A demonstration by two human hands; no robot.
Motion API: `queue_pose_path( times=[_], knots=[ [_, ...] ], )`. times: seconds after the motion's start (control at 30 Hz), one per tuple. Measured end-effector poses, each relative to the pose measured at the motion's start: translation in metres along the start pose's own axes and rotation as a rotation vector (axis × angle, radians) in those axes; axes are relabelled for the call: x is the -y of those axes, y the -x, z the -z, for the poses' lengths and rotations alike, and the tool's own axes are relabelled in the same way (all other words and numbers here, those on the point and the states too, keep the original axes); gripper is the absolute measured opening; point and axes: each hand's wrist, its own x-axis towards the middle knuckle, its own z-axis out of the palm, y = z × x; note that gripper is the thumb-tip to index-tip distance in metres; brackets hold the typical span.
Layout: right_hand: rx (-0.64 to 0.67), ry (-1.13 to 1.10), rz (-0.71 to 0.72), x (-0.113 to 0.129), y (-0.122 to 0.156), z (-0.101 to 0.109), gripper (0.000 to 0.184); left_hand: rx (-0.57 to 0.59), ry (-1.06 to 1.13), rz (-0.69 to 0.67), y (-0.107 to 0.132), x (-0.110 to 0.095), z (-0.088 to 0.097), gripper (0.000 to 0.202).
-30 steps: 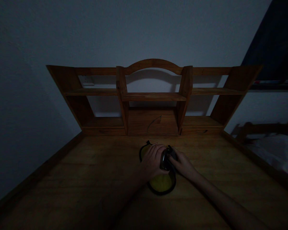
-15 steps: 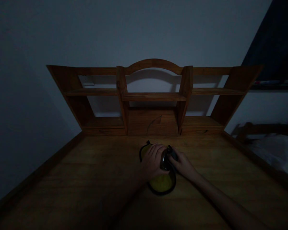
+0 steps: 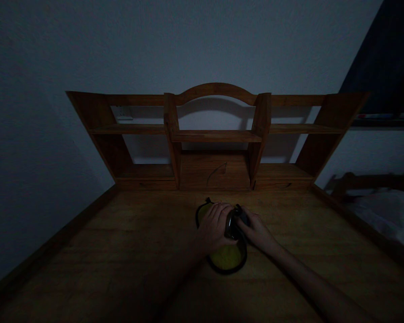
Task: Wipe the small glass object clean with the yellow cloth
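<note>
An unfolded case with a yellow-green lining and a black rim lies on the desk beneath both hands. Above it is a dark, glossy object whose kind I cannot make out in the dim light. My left hand is curled over its left side, fingers bent and thumb toward me. From the right, my right hand grips the dark part of the object, with the thumb pressed on it. The fingertips of both hands and the middle of the case are largely hidden.
A wooden desk fills the lower view. Along its back stands a wooden shelf unit with drawers against the wall. Raised wooden edges run down both sides. Off to the right, pale fabric lies beside a wooden frame.
</note>
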Motion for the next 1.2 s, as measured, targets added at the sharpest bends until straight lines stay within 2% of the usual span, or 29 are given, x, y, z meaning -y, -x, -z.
queue_pose_path(
  times=[0.3, 0.5, 0.7, 0.97, 1.2],
  knots=[
    [0.006, 0.128, 0.039, 0.008, 0.002, 0.005, 0.025, 0.023, -0.032, -0.003, 0.0, -0.004, 0.002, 0.083],
    [0.024, 0.102, 0.023, 0.006, 0.001, 0.011, 0.03, -0.044, 0.001, 0.063, 0.0, -0.004, -0.001, 0.077],
    [-0.042, -0.261, -0.156, 0.003, -0.003, 0.002, 0.038, -0.111, 0.033, 0.152, 0.0, 0.001, -0.002, 0.078],
    [0.069, -0.823, -0.35, 0.0, -0.006, -0.005, 0.035, -0.211, 0.105, 0.312, 0.0, 0.008, 0.0, 0.077],
    [0.135, -1.005, -0.367, 0.01, -0.005, 0.002, 0.032, -0.261, 0.176, 0.327, 0.0, 0.008, -0.002, 0.082]
  ],
)
